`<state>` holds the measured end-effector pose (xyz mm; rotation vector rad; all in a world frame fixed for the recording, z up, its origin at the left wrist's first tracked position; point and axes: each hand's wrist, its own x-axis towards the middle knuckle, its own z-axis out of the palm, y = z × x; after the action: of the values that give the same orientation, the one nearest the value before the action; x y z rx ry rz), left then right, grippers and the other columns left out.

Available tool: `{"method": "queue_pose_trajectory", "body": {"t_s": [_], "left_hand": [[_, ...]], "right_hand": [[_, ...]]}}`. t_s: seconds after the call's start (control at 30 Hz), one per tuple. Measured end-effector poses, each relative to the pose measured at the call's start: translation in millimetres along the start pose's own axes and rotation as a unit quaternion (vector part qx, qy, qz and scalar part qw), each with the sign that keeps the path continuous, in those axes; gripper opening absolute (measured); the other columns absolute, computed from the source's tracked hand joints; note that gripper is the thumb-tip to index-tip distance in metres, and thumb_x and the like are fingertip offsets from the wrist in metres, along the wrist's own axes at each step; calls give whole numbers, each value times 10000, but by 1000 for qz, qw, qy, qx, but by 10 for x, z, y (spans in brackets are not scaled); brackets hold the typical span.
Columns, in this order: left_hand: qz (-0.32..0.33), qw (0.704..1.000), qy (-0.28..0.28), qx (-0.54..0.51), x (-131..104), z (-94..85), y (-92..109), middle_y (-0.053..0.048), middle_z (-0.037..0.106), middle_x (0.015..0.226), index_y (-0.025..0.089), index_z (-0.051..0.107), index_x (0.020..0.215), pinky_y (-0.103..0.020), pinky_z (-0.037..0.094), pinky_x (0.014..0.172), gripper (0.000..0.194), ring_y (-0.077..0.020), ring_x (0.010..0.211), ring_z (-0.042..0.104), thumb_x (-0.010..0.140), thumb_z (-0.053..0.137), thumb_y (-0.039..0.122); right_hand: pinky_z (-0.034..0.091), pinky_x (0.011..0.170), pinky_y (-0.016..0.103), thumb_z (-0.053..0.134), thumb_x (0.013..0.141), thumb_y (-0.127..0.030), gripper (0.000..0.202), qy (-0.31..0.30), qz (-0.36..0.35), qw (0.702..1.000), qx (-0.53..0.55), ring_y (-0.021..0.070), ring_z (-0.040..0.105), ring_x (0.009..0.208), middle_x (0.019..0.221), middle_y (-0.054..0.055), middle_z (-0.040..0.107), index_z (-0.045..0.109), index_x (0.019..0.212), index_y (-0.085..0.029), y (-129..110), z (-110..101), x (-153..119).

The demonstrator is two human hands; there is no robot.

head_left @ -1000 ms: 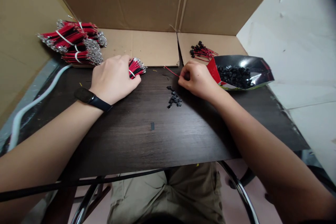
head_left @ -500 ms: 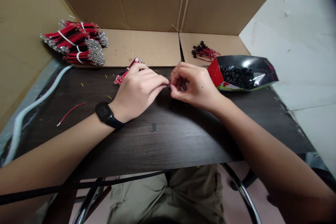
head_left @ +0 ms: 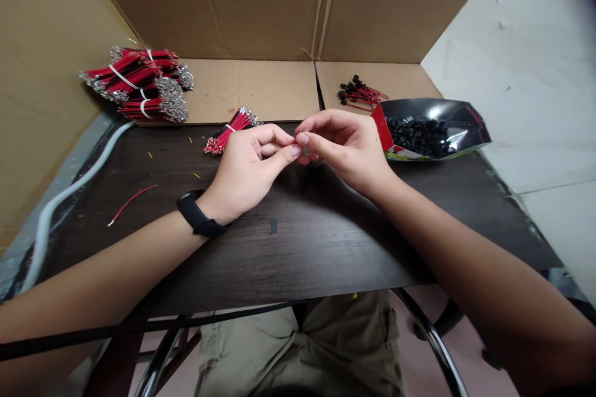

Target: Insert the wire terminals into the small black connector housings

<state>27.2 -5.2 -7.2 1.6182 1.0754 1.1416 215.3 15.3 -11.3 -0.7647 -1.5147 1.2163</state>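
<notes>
My left hand (head_left: 249,164) and my right hand (head_left: 351,142) meet above the middle of the dark table, thumbs and fingertips pinched together. Whatever lies between the fingertips is too small and too covered to name; a little grey shows at the right fingers. Beneath them is a dark shape I cannot identify. Just behind my left hand lies a tied bundle of red and black wires (head_left: 233,129) with bare metal ends. Close to my right wrist stands an open black and red packet (head_left: 468,121) filled with small black connectors (head_left: 416,136).
Larger tied wire bundles (head_left: 139,84) are piled at the back left on cardboard (head_left: 251,90). Wires with black connectors (head_left: 361,93) lie at the back right. A single red wire (head_left: 131,203), yellow scraps and a small dark patch (head_left: 273,226) are on the table (head_left: 233,279).
Both hands have turned so the thumbs now show on top, fingertips still together. The left wrist has rolled, and more of the small wire bundle behind it is visible.
</notes>
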Motion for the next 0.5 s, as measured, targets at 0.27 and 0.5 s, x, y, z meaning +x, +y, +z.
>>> {"method": "queue_pose_trajectory", "body": {"t_s": [0.27,0.5], "left_hand": [[72,994,35,69,9,17,-21,-32,833,905,177,830,885,-268,623,801,68,-187,840,781,920,773,166],[75,994,31,76,12,-4,-3,-27,840,918,185,853,901,-270,623,833,95,-193,865,786,939,767,203]], "right_hand": [[637,761,275,939,806,-531,395,7,-16,1000,-15,132,727,773,883,21,790,788,892,-177,49,-33,7],[672,786,321,942,793,-558,419,38,-10,999,-25,155,756,774,890,41,815,810,892,-172,26,-20,-18]]}}
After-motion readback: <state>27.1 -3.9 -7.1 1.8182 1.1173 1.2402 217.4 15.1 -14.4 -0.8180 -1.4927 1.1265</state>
